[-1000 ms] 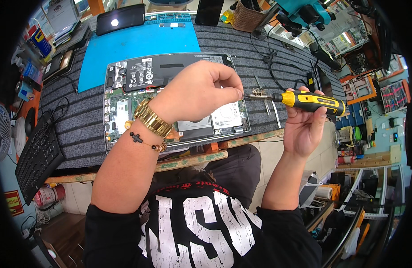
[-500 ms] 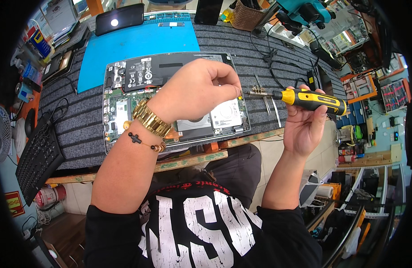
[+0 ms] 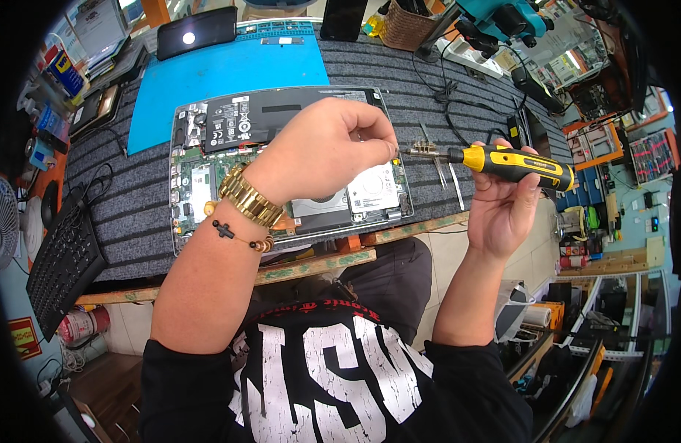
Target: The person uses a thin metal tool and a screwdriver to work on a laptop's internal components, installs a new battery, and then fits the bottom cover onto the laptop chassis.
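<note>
My left hand, with a gold watch and bead bracelets, hovers over an opened laptop. Its thumb and index finger pinch at the tip end of a screwdriver, hiding whatever small thing they hold. My right hand grips the screwdriver's yellow-and-black handle, which lies sideways with its bit toward the left. The laptop's black battery and silver drive are exposed; my left hand covers part of the board. Just right of the laptop, small metal parts and thin strips lie on the ribbed grey bench mat.
A blue mat lies behind the laptop, with a black phone at its back. A microscope, cables and a wicker basket are at back right. A keyboard and fan sit left.
My left hand has shifted slightly up and left, still pinched. My right hand and the screwdriver have barely moved.
</note>
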A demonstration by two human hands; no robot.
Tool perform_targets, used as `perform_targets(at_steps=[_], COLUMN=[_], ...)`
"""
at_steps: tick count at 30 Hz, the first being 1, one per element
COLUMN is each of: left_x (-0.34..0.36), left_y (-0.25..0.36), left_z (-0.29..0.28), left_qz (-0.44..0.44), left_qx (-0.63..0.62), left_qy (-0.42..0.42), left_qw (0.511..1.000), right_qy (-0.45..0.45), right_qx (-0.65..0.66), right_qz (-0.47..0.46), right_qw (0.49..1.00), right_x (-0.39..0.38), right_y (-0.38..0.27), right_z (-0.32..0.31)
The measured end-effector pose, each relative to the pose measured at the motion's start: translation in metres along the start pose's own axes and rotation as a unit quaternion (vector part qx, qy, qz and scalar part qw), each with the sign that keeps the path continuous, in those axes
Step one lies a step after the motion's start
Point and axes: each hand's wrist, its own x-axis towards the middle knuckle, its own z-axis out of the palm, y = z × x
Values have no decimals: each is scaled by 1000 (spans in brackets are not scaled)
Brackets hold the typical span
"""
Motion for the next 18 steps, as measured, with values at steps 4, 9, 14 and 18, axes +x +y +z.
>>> perform_targets(at_steps=[4,9,14,18], left_x=[0,-1,0,-1], left_y=[-2,-1,-1,-1], left_z=[1,1,1,1], left_qz=[5,6,6,7], left_qx=[-4,3,6,7], left_qy=[7,11,11,14], left_qw=[1000,1000,1000,1000], right_qy=[-4,-2,2,-8], right_qx=[-6,-6,-9,-14], right_qz=[1,-1,-1,0], right_qw=[1000,1000,1000,1000], right_x=[0,0,1,2], right_y=[0,1,-1,1], right_z=[1,2,3,3])
